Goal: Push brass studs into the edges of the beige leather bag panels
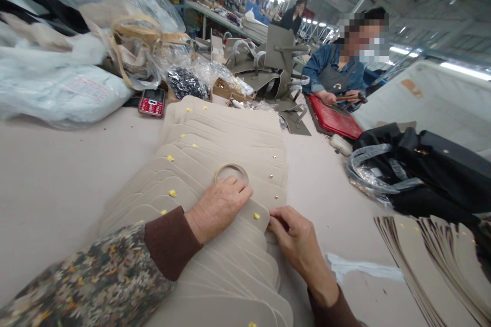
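A long overlapping row of beige leather pieces (215, 148) lies fanned across the table, several dotted with small yellow stickers and brass studs. My left hand (220, 204) lies on one piece, fingers curled beside a roll of tape (231, 171). My right hand (293, 237) pinches the right edge of a beige piece near a yellow sticker (256, 216).
A stack of fanned grey pieces (429, 260) lies at the lower right, black bags (433, 173) behind it. A red calculator (152, 101) and plastic-wrapped bundles (69, 87) sit at the left. A person in a denim jacket (337, 74) works at a red mat (333, 118) across the table.
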Available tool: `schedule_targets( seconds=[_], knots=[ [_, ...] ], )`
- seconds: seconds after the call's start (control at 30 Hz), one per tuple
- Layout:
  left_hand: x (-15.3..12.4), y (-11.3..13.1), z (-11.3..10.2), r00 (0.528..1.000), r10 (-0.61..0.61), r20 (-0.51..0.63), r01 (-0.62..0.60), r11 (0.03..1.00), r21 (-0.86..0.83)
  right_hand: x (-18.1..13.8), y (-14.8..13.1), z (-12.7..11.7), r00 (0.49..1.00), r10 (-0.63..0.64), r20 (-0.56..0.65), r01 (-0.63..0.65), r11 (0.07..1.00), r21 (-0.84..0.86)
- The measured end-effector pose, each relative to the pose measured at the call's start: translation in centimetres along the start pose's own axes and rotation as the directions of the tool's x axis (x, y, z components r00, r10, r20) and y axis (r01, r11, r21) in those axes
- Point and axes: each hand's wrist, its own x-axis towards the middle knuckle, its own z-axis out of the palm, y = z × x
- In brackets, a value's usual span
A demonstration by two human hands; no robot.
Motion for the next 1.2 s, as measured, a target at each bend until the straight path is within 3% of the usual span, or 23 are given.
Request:
schedule_targets(
  seconds=[0.07,0.23,0.33,0.43,0.6,0.77,0.87,0.97,1.03,1.1,1.2],
  knots=[
    [0.0,0.0,0.1,1.0,-0.001,-0.01,0.001,1.0,0.003,0.2,0.1,-0.2,0.993,-0.121,-0.008,0.121,0.992,0.018],
    [0.0,0.0,0.0,1.0,0.009,0.0,-0.009,1.0,-0.012,0.5,-0.1,-0.8,0.978,-0.112,-0.174,0.108,0.994,-0.031],
    [0.0,0.0,0.1,1.0,0.003,-0.003,-0.003,1.0,-0.017,0.8,-0.4,-0.6,0.977,-0.212,0.021,0.212,0.977,-0.019],
    [0.0,0.1,0.1,1.0,-0.006,-0.001,0.006,1.0,-0.022,1.4,-0.6,0.3,0.966,-0.208,0.153,0.22,0.973,-0.069],
    [0.0,0.1,-0.2,1.0,0.016,-0.007,-0.016,0.999,-0.032,2.1,-0.6,1.3,0.974,-0.099,0.204,0.12,0.989,-0.09],
    [0.0,0.2,-0.3,0.992,0.098,-0.081,-0.107,0.988,-0.114,2.0,-0.3,1.2,0.979,-0.086,0.184,0.096,0.994,-0.047],
    [-0.1,0.2,-0.2,0.977,0.151,-0.151,-0.178,0.966,-0.187,1.3,-0.2,0.7,0.99,-0.1,0.096,0.092,0.992,0.088],
    [-0.3,0.3,-0.1,0.949,0.146,-0.279,-0.223,0.937,-0.268,0.5,-0.2,-0.1,0.995,0.001,-0.102,0.024,0.97,0.24],
    [-0.4,0.4,-0.2,0.943,0.132,-0.305,-0.227,0.925,-0.305,0.2,-0.4,-0.6,0.979,0.062,-0.195,0.001,0.952,0.305],
    [-0.5,0.6,-0.2,0.949,0.125,-0.291,-0.216,0.928,-0.305,0.1,-0.7,-0.9,0.97,0.029,-0.241,0.05,0.948,0.315],
    [-0.5,0.8,-0.1,0.949,0.144,-0.279,-0.218,0.942,-0.254,0.5,-1.2,-1.1,0.957,-0.127,-0.26,0.197,0.944,0.264]
  ],
)
